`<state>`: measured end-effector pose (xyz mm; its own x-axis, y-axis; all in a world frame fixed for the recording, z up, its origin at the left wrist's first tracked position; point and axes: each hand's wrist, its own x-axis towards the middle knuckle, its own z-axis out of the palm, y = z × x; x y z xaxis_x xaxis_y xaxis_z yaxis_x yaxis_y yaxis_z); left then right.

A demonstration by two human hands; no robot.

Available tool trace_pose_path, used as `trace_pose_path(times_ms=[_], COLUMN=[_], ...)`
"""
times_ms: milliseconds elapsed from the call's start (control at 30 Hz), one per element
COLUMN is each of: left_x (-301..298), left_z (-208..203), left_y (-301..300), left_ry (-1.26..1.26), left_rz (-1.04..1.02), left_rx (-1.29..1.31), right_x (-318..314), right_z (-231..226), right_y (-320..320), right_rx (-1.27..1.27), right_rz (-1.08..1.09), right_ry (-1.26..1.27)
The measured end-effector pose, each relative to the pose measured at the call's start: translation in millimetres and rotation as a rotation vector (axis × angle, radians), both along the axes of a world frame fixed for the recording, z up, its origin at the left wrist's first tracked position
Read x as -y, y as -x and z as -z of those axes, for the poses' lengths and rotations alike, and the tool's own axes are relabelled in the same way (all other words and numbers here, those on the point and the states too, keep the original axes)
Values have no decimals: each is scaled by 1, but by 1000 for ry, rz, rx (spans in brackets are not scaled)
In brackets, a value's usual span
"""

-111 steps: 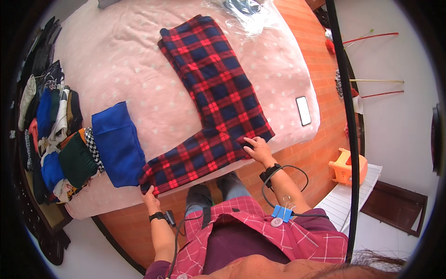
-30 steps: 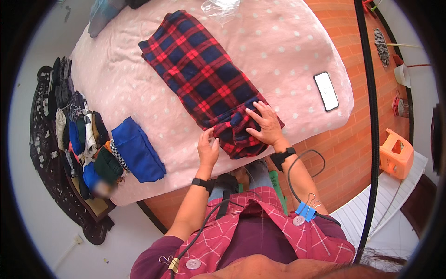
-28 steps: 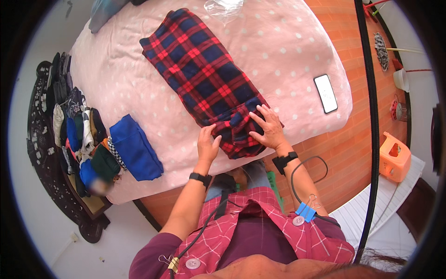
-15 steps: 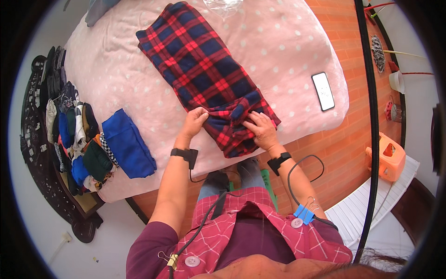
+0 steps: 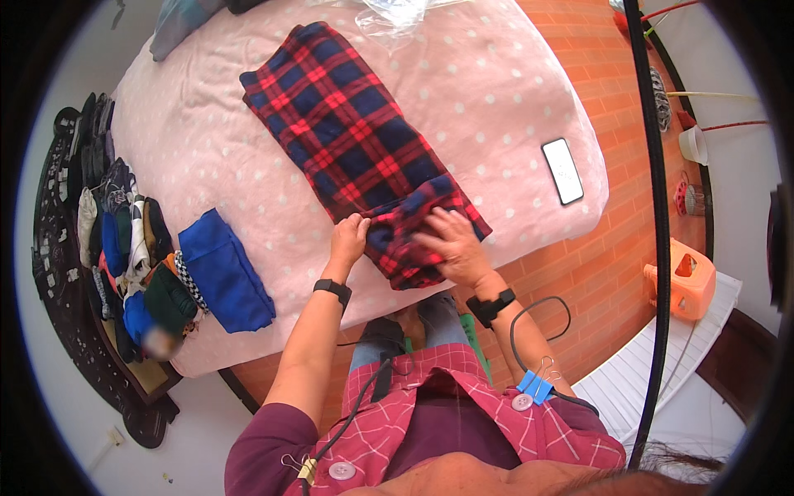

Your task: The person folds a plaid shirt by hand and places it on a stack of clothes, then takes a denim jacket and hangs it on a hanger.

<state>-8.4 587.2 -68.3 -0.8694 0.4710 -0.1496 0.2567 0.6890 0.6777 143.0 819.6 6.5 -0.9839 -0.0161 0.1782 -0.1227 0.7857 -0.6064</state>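
Note:
A red, navy and black plaid garment (image 5: 356, 116) lies as a long folded strip, slanting across the pink dotted bed cover (image 5: 480, 91). Its near end is folded over in a bunched, wrinkled flap. My left hand (image 5: 351, 236) pinches the left edge of this flap between thumb and fingers. On the flap's right side my right hand (image 5: 457, 248) has its fingers spread, slightly smeared by motion, and it grips nothing. The fingertips are over the cloth; whether they press on it I cannot tell.
Left of the garment lies a folded blue cloth (image 5: 225, 269), beside a pile of mixed clothes (image 5: 136, 256). A phone (image 5: 562, 171) rests near the bed's right edge. Clear plastic (image 5: 393, 16) lies at the far side. An orange plastic container (image 5: 691, 279) stands on a white slatted surface (image 5: 691, 355).
My right hand has shifted slightly left and its fingers have spread over the flap, which looks flatter. The left hand keeps its pinch. The whole view has shifted a little.

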Motion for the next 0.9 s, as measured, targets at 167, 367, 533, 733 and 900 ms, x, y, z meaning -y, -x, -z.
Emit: trace_pose_path(times_ms=[167,367,533,733,900], left_x=[-9,-26,-39,-8,-20], left_z=[-8,-77,-66,-37,-45], left_y=[-1,-45,-59,-51,-49], left_ry=[12,-82,-64,-120,-112], left_rz=[-23,287,169,-84,-77], left_rx=[84,-356,-224,5,71], right_x=[26,12,7,-3,-51], right_z=[21,22,5,16,37], right_y=[5,3,-3,-8,-26], right_rx=[211,234,90,23,87], right_rz=[-231,-305,-203,55,845], right_ry=[-158,-172,-128,226,1047])
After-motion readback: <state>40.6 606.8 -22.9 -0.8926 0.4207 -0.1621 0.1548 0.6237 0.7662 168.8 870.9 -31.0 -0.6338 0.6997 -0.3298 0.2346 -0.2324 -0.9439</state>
